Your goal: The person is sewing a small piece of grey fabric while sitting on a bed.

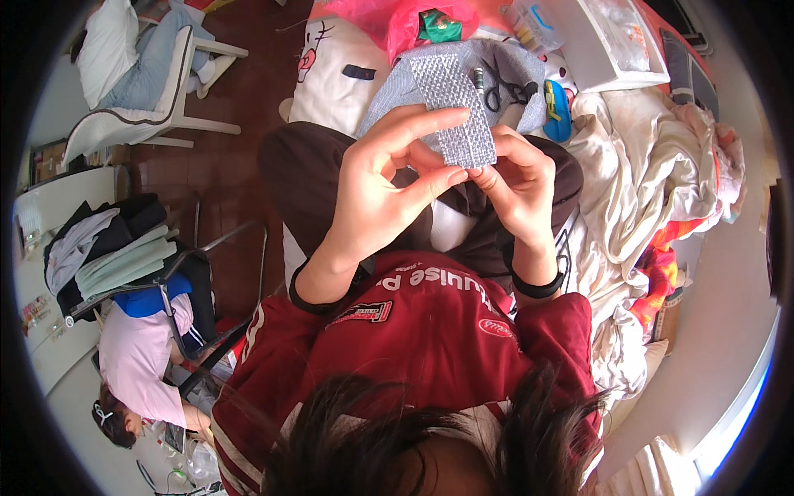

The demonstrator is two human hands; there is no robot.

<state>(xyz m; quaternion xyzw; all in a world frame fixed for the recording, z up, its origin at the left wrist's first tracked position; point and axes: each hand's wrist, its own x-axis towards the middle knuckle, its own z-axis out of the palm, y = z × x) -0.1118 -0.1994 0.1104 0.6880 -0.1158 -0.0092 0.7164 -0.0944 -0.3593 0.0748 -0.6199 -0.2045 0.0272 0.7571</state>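
Note:
A strip of grey, coarsely woven fabric (453,91) is raised in front of me above my crossed legs. My left hand (376,186) pinches its near end from the left, with the index finger lying across the weave and the thumb at the lower edge. My right hand (523,186) grips the same end from the right, thumb and fingertips pressed together at the corner. Whether a needle or thread sits between the fingertips cannot be made out. Beyond the hands, black scissors (494,93) and a small thread spool (479,78) lie on a larger grey cloth (529,66).
A blue and yellow item (557,116) lies right of the cloth. Farther back are a pink plastic bag (404,21) and a white bin (612,50). Rumpled bedding (628,182) spreads on the right. Two other people sit at left, near a white chair (178,99) and a clothes-laden chair (157,273).

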